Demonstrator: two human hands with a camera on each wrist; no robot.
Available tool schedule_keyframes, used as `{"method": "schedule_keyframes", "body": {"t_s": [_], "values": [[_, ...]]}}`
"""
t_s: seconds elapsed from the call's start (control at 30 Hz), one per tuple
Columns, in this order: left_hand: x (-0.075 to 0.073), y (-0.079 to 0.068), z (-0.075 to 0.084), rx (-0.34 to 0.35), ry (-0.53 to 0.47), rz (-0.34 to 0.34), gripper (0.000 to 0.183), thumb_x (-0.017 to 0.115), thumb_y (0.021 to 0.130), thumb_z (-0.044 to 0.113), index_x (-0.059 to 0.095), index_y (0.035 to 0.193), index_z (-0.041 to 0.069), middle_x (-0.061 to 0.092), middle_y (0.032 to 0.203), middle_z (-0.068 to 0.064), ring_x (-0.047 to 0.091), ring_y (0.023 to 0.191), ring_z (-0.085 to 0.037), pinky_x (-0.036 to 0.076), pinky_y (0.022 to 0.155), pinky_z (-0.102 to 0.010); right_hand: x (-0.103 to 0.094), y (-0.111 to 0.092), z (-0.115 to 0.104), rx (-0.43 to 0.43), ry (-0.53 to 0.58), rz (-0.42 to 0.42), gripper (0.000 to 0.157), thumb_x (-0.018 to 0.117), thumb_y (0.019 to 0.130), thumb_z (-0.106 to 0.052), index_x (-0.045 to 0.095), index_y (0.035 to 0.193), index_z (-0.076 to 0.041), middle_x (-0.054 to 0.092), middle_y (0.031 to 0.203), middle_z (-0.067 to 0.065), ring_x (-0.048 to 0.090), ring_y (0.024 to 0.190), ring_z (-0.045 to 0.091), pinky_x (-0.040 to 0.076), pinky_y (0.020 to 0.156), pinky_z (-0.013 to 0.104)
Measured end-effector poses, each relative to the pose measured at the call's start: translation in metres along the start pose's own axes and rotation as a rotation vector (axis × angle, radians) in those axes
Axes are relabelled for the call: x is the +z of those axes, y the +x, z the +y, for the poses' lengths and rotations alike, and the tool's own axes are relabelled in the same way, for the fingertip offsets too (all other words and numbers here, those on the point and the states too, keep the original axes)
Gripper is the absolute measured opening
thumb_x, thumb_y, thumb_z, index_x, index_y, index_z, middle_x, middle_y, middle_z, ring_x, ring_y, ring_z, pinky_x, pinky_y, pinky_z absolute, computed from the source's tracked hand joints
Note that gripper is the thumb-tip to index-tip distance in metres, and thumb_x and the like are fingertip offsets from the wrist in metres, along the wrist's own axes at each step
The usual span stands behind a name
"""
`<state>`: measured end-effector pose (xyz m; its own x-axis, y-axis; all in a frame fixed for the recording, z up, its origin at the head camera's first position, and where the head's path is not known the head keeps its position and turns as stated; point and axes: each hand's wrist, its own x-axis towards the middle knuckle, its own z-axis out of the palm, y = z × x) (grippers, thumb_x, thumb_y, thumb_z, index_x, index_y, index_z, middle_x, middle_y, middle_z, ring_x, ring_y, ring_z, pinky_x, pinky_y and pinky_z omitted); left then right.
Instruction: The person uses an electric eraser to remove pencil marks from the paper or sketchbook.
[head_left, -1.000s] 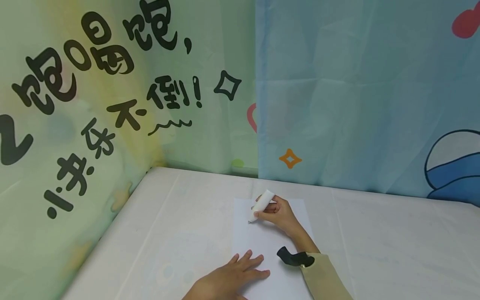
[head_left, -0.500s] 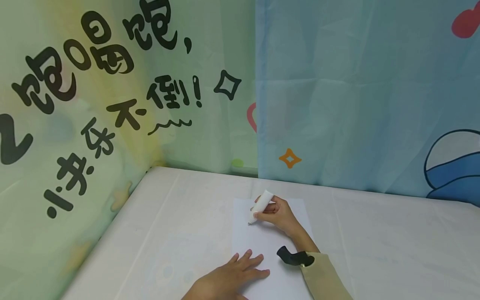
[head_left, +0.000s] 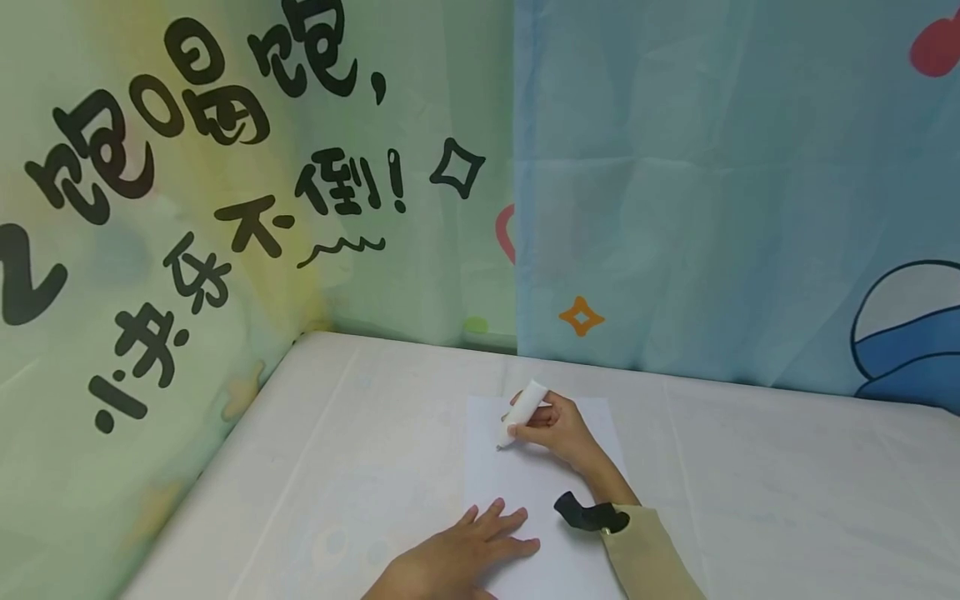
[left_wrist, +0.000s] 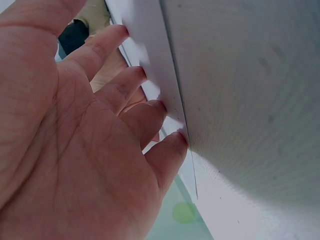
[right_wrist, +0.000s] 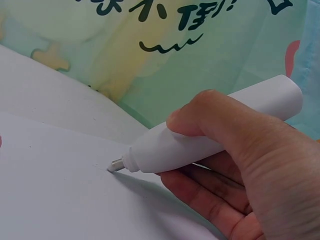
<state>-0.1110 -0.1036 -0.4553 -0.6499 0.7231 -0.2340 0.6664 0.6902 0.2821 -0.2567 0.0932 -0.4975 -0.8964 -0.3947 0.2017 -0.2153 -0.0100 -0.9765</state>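
My right hand pinches a thick white electric eraser between thumb and fingers. The tool leans back, and its short tip in a metal collar touches the paper near the upper left part of the sheet. Beneath it lies a white sheet of paper. Several tiny dark specks dot the sheet in the right wrist view. Lower on the same sheet, my left hand has its fingers spread and fingertips resting on the paper. In the left wrist view, those fingertips sit along the sheet by its edge.
A white cloth covers the table under the paper. Behind it hang a green printed curtain with dark characters and a blue one. A black strap sits by the right sleeve.
The eraser's tip has shifted very slightly toward me on the paper. My left hand stays in place, and the right hand's hold looks the same.
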Motion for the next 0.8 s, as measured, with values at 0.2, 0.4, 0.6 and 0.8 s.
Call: {"method": "schedule_keyframes", "body": {"t_s": [0.2, 0.4, 0.6, 0.8], "values": [[0.0, 0.0004, 0.0001, -0.007, -0.013, -0.003, 0.073, 0.068, 0.084, 0.051, 0.043, 0.148, 0.028, 0.031, 0.158, 0.0, 0.027, 0.146, -0.026, 0.032, 0.114, -0.04, -0.0002, 0.0006, 0.0005, -0.005, 0.008, -0.011, 0.041, 0.075, 0.077, 0.007, 0.055, 0.112, 0.018, 0.067, 0.099, 0.036, 0.071, 0.083, 0.008, 0.055, 0.072, 0.022], [-0.0016, -0.0006, 0.0014, -0.013, -0.024, -0.005, 0.073, 0.069, 0.083, 0.049, 0.043, 0.148, 0.028, 0.032, 0.158, 0.0, 0.026, 0.146, -0.026, 0.031, 0.114, -0.04, 0.0, 0.0003, 0.0, 0.005, 0.011, -0.004, 0.042, 0.075, 0.077, 0.006, 0.055, 0.112, 0.018, 0.067, 0.099, 0.035, 0.071, 0.084, 0.01, 0.055, 0.072, 0.022], [-0.0018, -0.0002, 0.0013, -0.01, -0.023, -0.004, 0.073, 0.07, 0.083, 0.048, 0.044, 0.148, 0.027, 0.032, 0.158, 0.0, 0.027, 0.146, -0.026, 0.032, 0.114, -0.04, -0.0002, 0.0003, 0.0001, 0.007, -0.002, -0.007, 0.04, 0.072, 0.077, 0.01, 0.055, 0.112, 0.018, 0.067, 0.098, 0.034, 0.07, 0.082, 0.005, 0.054, 0.073, 0.021], [-0.0013, -0.0006, 0.0012, -0.006, -0.011, 0.003, 0.073, 0.07, 0.083, 0.047, 0.044, 0.148, 0.028, 0.032, 0.158, 0.001, 0.027, 0.146, -0.025, 0.032, 0.114, -0.04, -0.0005, 0.0003, -0.0003, 0.003, -0.001, -0.025, 0.04, 0.072, 0.077, 0.011, 0.054, 0.112, 0.019, 0.068, 0.098, 0.033, 0.07, 0.083, 0.005, 0.054, 0.074, 0.02]]}}
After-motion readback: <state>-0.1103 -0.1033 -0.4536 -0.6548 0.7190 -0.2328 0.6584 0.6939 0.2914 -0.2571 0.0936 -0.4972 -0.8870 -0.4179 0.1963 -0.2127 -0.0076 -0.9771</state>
